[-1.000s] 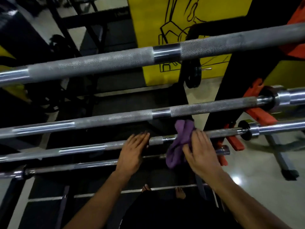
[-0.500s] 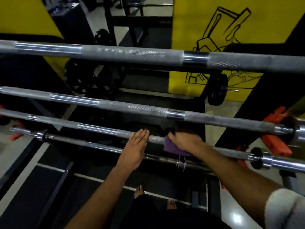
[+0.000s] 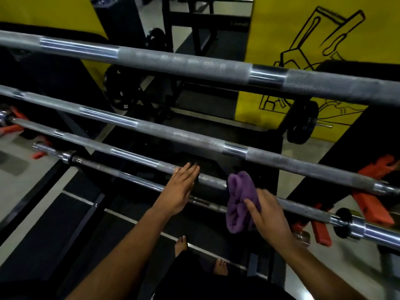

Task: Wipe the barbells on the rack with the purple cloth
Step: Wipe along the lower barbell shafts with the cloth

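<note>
One purple cloth [image 3: 241, 200], bunched, draped over barbell [image 3: 212, 182], perhaps damp

Four steel barbells lay across the rack, sloping down to the right: top barbell [image 3: 194, 63], second barbell [image 3: 173, 135], third barbell [image 3: 134, 158], thinner lowest barbell [image 3: 112, 171]. A bunched purple cloth [image 3: 241, 202] draped over the third barbell near its middle.
</note>
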